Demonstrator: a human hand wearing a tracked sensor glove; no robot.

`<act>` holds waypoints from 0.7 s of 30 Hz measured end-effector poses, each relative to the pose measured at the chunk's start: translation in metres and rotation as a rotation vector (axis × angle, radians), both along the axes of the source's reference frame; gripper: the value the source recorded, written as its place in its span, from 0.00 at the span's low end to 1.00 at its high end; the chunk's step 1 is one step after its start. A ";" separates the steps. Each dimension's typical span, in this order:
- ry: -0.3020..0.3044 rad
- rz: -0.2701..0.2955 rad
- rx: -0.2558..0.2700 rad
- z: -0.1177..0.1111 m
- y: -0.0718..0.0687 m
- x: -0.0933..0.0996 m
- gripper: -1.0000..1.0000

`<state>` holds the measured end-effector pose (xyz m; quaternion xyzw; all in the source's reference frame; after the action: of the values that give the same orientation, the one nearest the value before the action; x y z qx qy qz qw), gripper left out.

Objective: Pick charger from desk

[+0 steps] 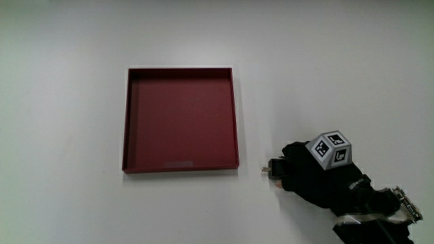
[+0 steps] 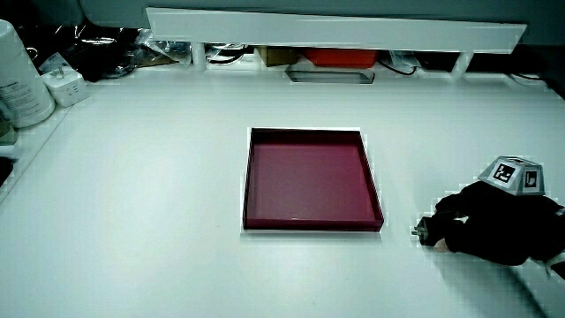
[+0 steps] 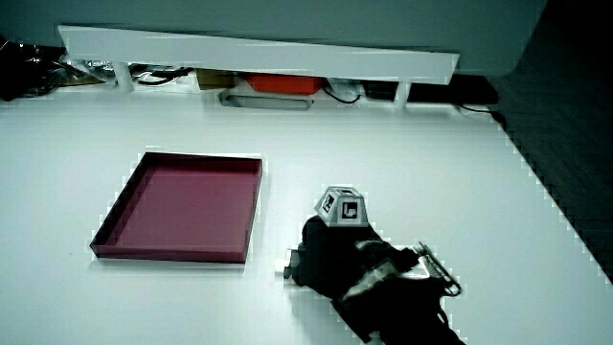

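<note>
Charger (image 1: pixel 270 168) lies on the white table (image 1: pixel 68 122), just beside the corner of the dark red tray (image 1: pixel 180 167) that is nearest the person, and apart from the tray itself. Only its small end with the plug prongs shows, poking out from under the gloved hand (image 1: pixel 305 177); in both side views the same little stub sticks out toward the tray (image 2: pixel 422 233) (image 3: pixel 286 268). The hand lies low over the charger, its fingers curled down around the body, so the grip looks closed on it, though the contact itself is hidden by the glove. The patterned cube (image 1: pixel 331 149) sits on the back of the hand, tilted upward.

As a judgement, the reach is done and the grasp is made or nearly made, but the charger appears to rest on the table and is not yet lifted. What is left is the lift clear of the surface. The tray is empty.
</note>
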<state>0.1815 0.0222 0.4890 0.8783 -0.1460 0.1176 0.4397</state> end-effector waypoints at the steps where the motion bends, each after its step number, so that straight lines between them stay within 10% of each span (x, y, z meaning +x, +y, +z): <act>1: 0.003 0.008 0.014 0.001 0.000 0.000 0.70; 21: -0.018 0.011 0.089 -0.001 0.001 -0.003 0.99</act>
<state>0.1782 0.0236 0.4881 0.8968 -0.1504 0.1213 0.3981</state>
